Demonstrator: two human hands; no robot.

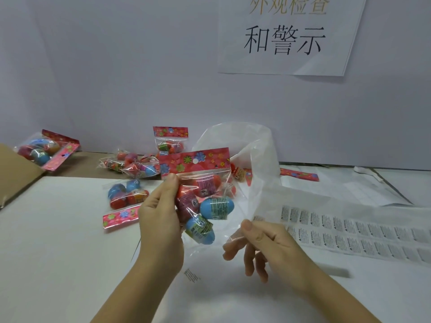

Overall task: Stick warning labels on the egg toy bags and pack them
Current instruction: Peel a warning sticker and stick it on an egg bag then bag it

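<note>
one egg toy bag (200, 190) is up off the table at centre view, upright, red flowered header card with a round hang hole on top. left hand (161, 215) pinches it just under the header, thumb in front, fingers behind, forearm rising from the lower edge. inside are two blue eggs with green printed bands plus red and pink eggs in printed wraps. a "6" mark shows on two of them, the rest of the print is too small to read.

right hand (256, 243) sits lower right of the bag. thumb and forefinger pinch the edge of a large clear plastic bag (245, 145) that billows up behind the egg bag, other fingers hang loosely curled on nothing. small block of print low on that film, unreadable.

right of the hands, a warning label sheet (349, 231) lies flat on the white table (58, 241): two rows of small labels, each headed "warning" with a triangle.

further out: a loose egg bag (126, 197) flat on the table left of the left hand, a heap of egg bags (133, 164) near the wall, a leaning egg bag (170, 141) against the wall, boxed egg bags (44, 150) in the cardboard box (14, 169) far left.

paper sign (284, 36) on the wall reads "和警示"; the line above is partly cut by the frame.
</note>
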